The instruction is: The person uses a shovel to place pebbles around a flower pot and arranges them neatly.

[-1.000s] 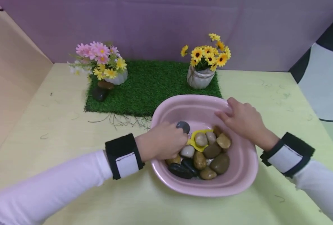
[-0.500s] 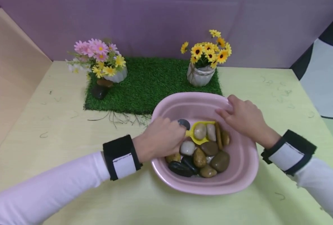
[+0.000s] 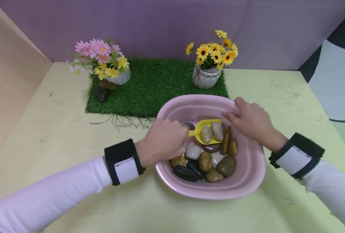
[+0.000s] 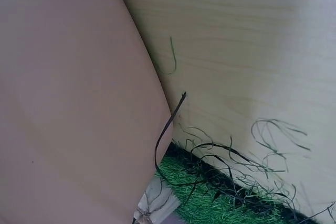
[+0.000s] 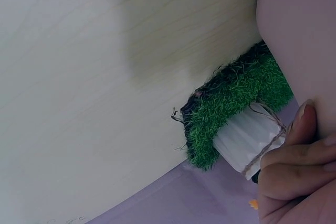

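A pink basin (image 3: 249, 181) stands on the table, with several smooth stones lying in it. My left hand (image 3: 167, 139) reaches over its left rim and grips the handle of a yellow toy shovel (image 3: 200, 127); the curled fingers hide most of that handle. On the shovel's blade lie two pale stones (image 3: 206, 134). My right hand (image 3: 252, 121) grips the basin's far right rim, thumb on the inside; in the right wrist view, fingers (image 5: 294, 177) curl at the rim. The left wrist view shows no fingers, only a broad pinkish surface close to the lens.
Behind the basin lies a green turf mat (image 3: 152, 87) with loose dark threads at its front edge. On it stand a pot of pink and yellow flowers (image 3: 97, 58) and a pot of yellow flowers (image 3: 211, 58). A black stone (image 3: 101, 94) sits near the left pot.
The shovel has come up slightly from among the stones with two pale ones on it, and its blade shows more. My left hand has shifted slightly upward in view; the right keeps its hold.
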Demonstrator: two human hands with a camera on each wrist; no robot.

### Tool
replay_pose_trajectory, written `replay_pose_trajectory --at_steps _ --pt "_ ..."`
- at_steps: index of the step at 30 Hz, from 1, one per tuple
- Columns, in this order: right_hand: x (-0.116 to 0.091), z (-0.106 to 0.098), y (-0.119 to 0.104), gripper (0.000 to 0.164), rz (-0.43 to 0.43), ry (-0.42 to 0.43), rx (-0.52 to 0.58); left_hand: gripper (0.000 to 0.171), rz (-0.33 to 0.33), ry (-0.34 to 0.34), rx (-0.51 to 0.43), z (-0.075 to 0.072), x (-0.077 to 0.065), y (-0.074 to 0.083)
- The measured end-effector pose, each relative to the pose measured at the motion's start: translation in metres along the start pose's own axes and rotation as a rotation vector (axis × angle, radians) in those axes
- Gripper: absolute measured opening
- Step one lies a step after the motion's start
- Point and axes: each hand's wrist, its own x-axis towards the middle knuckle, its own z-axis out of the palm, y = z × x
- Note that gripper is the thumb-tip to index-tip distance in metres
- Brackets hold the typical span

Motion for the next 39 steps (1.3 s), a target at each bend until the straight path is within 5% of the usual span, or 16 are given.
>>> replay_pose_trajectory --at_steps 12,29,39 --pt "0.001 0.001 -0.001 0.041 -0.006 0.001 0.003 0.038 0.060 0.078 0.023 -0.002 -0.006 -0.006" --pt "0.000 0.003 0.000 0.040 0.014 -0.010 0.014 0.026 0.266 -0.060 -0.071 -0.008 -0.001 -0.022" --pt "0.000 0.002 0.000 0.041 0.010 -0.002 0.016 0.017 0.426 -0.040 -0.135 -0.010 0.004 -0.036"
